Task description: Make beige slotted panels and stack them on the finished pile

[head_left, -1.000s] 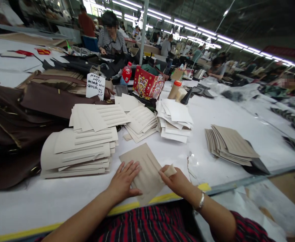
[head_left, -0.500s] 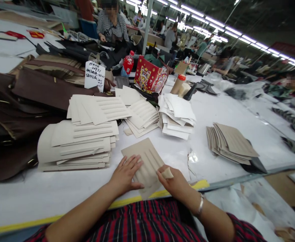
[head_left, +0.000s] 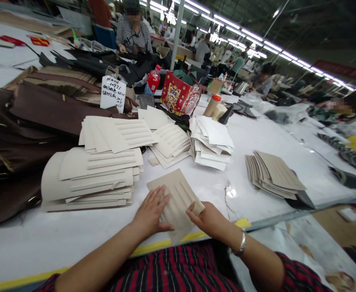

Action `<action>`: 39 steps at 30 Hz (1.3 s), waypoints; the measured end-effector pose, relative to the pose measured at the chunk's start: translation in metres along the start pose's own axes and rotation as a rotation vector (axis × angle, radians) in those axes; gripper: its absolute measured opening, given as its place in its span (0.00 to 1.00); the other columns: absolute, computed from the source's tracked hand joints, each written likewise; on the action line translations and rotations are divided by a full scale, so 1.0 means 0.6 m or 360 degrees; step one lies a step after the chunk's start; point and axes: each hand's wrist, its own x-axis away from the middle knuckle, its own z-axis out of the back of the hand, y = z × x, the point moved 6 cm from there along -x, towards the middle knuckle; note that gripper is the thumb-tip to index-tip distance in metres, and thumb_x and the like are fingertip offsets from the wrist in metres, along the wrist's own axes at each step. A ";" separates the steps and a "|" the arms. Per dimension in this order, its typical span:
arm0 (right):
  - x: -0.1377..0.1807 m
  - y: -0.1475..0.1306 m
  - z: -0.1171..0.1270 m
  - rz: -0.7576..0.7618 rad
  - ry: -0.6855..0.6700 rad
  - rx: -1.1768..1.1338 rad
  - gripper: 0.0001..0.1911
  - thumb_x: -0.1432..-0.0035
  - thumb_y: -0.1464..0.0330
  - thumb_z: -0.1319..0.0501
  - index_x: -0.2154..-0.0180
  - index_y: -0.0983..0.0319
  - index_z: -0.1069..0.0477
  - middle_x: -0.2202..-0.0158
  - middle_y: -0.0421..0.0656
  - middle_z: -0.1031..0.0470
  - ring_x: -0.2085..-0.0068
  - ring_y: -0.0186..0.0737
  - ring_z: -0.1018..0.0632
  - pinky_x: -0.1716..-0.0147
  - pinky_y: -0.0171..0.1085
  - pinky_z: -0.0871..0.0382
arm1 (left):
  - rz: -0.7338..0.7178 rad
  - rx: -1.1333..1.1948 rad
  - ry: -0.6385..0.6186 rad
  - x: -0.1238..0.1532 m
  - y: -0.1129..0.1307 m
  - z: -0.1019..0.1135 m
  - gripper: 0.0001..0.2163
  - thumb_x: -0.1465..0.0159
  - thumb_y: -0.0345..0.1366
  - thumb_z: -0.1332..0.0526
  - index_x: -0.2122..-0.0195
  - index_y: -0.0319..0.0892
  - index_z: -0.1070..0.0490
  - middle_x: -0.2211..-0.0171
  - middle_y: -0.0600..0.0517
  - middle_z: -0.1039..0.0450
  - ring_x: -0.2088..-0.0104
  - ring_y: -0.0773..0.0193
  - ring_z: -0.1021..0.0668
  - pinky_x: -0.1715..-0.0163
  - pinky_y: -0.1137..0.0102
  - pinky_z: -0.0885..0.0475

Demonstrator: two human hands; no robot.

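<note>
A beige panel [head_left: 180, 194] with raised parallel ridges lies slanted on the white table, close to its front edge. My left hand [head_left: 154, 209] rests on the panel's left side, fingers spread, pressing it flat. At the panel's right edge, my right hand [head_left: 210, 219] is closed, thumb bent over a small cream-coloured piece [head_left: 199, 207]. Whether that piece is a separate tool or scrap I cannot tell. Left of the panel stands a tall stack of similar cream panels [head_left: 89, 178], with more ridged panels [head_left: 170, 140] behind.
White sheets [head_left: 211, 140] are piled behind my right hand. Another stack of beige panels [head_left: 275, 174] sits to the right on a black piece. Brown leather bags [head_left: 44, 109] fill the left. A red box [head_left: 179, 93] and a bottle [head_left: 152, 80] stand at the back.
The pale piece in my right hand has turned and now lies against the panel's edge. My left hand stays on the panel. The view has shifted slightly.
</note>
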 end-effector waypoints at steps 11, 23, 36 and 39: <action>-0.068 -0.023 -0.014 0.0112 0.0233 0.0099 0.11 0.42 0.65 0.49 0.69 0.63 0.31 0.73 0.43 0.28 0.69 0.36 0.27 0.67 0.33 0.35 | 0.0192 0.0018 -0.0032 -0.004 -0.002 0.007 0.55 0.61 0.63 0.42 0.40 0.30 0.59 0.40 0.37 0.52 0.40 0.49 0.49 0.42 0.55 0.59; -0.094 -0.049 -0.028 0.0305 0.0297 0.0045 0.11 0.41 0.66 0.50 0.70 0.62 0.32 0.70 0.44 0.29 0.66 0.35 0.28 0.63 0.34 0.36 | 0.0207 0.0121 -0.0014 -0.006 -0.003 -0.001 0.57 0.63 0.63 0.40 0.39 0.31 0.61 0.40 0.36 0.51 0.40 0.50 0.49 0.41 0.56 0.59; -0.111 -0.062 -0.019 0.0192 0.0447 -0.0087 0.11 0.41 0.65 0.50 0.68 0.62 0.32 0.69 0.44 0.27 0.65 0.37 0.26 0.61 0.35 0.35 | 0.0363 -0.0026 -0.0014 0.002 -0.046 0.025 0.46 0.56 0.59 0.40 0.42 0.33 0.48 0.40 0.39 0.53 0.40 0.50 0.49 0.42 0.56 0.55; -0.088 -0.066 -0.028 0.0194 0.0380 0.0047 0.11 0.42 0.66 0.50 0.69 0.63 0.32 0.70 0.45 0.27 0.65 0.37 0.26 0.62 0.35 0.35 | 0.0372 -0.0038 -0.0035 0.001 -0.043 0.027 0.46 0.57 0.60 0.40 0.42 0.33 0.48 0.39 0.39 0.53 0.40 0.51 0.49 0.42 0.57 0.55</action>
